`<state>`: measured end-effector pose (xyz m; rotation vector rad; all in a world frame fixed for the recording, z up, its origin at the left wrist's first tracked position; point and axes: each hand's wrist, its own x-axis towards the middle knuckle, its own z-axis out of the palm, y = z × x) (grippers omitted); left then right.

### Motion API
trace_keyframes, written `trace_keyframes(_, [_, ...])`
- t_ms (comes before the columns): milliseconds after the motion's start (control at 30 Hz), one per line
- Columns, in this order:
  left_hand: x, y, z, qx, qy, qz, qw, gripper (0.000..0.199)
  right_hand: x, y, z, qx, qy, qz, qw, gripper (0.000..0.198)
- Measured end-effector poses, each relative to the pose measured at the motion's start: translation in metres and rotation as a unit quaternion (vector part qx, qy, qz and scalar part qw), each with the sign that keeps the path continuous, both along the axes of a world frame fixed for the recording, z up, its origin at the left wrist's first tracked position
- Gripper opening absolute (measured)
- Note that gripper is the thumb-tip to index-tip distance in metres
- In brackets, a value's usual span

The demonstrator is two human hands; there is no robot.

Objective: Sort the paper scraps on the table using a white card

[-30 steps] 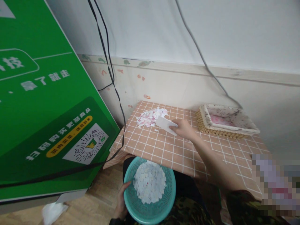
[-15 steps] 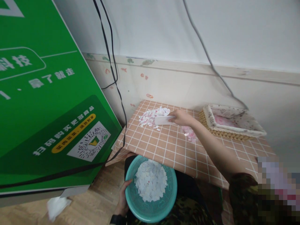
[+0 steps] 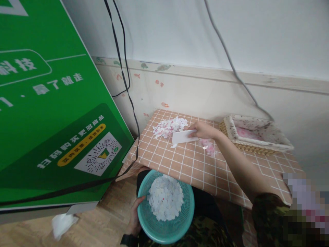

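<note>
My right hand (image 3: pixel 203 131) grips a flat white plastic scraper (image 3: pixel 181 137) low over the table, its edge beside a spread heap of white and pink paper scraps (image 3: pixel 168 127). A few scraps lie along the scraper's lower edge. With my left hand (image 3: pixel 135 212) I hold the rim of a round teal plastic basket (image 3: pixel 189 219) on my lap, just below the table edge. Inside the basket sits a mound of white paper scraps (image 3: pixel 166 198). Close to my right wrist lies a small clear packet with pink contents (image 3: pixel 207 147).
The table has a brown checked cloth (image 3: pixel 185 168). A fabric-lined wicker basket (image 3: pixel 257 149) stands at the back right, with something pink inside. To the left rises a green cabinet (image 3: pixel 61 120); a black cord (image 3: pixel 137 137) hangs before it. A white plastic bag (image 3: pixel 63 224) lies on the floor.
My right hand has drawn the scraper slightly toward the table's front edge, pulling a few scraps away from the heap. My left hand and the teal basket stay in place.
</note>
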<state>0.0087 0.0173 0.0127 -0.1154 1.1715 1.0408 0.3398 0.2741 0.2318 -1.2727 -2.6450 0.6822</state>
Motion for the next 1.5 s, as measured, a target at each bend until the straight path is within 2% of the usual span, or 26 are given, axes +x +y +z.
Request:
trace_keyframes(200, [-0.002, -0.001, -0.006, 0.006, -0.015, 0.002, 1.000, 0.014, -0.020, -0.006, -0.006, 0.066, 0.002, -0.050, 0.997, 0.015])
trace_keyframes(400, [-0.003, -0.001, -0.008, 0.008, -0.011, 0.004, 1.000, 0.012, -0.048, -0.001, -0.011, 0.114, -0.023, -0.041, 0.992, 0.016])
trace_keyframes(500, [-0.003, -0.002, -0.007, 0.008, -0.008, 0.004, 1.000, 0.012, -0.053, 0.003, -0.003, 0.121, -0.069, -0.022, 0.990, 0.015])
trace_keyframes(633, [-0.003, -0.002, -0.006, 0.009, 0.004, 0.006, 1.000, 0.012, -0.050, 0.005, 0.016, 0.096, -0.116, 0.014, 0.989, 0.011])
trace_keyframes(733, [-0.003, -0.002, -0.005, 0.013, 0.006, 0.006, 1.000, 0.012, -0.051, 0.006, 0.022, 0.132, -0.117, 0.004, 0.984, 0.012])
trace_keyframes(833, [-0.002, -0.001, -0.003, 0.012, -0.001, 0.002, 1.000, 0.013, -0.057, 0.008, 0.018, 0.165, -0.118, -0.002, 0.979, 0.012])
trace_keyframes(967, [-0.002, -0.001, -0.003, 0.011, -0.010, 0.000, 1.000, 0.016, -0.063, 0.010, 0.011, 0.165, -0.126, 0.003, 0.978, 0.015])
trace_keyframes(1133, [-0.002, -0.001, -0.002, 0.013, 0.010, 0.004, 1.000, 0.012, -0.062, 0.010, 0.015, 0.121, -0.114, 0.039, 0.985, 0.009])
trace_keyframes(1300, [-0.002, -0.001, 0.000, 0.010, -0.003, -0.001, 1.000, 0.013, -0.062, 0.011, 0.015, 0.149, -0.116, 0.013, 0.982, 0.011])
trace_keyframes(1433, [-0.003, -0.002, -0.002, 0.016, -0.008, -0.001, 1.000, 0.015, -0.061, 0.010, 0.018, 0.129, -0.124, 0.025, 0.984, 0.009])
trace_keyframes(1500, [-0.003, -0.003, -0.003, 0.019, -0.004, -0.003, 1.000, 0.015, -0.061, 0.010, 0.019, 0.140, -0.127, 0.016, 0.982, 0.009])
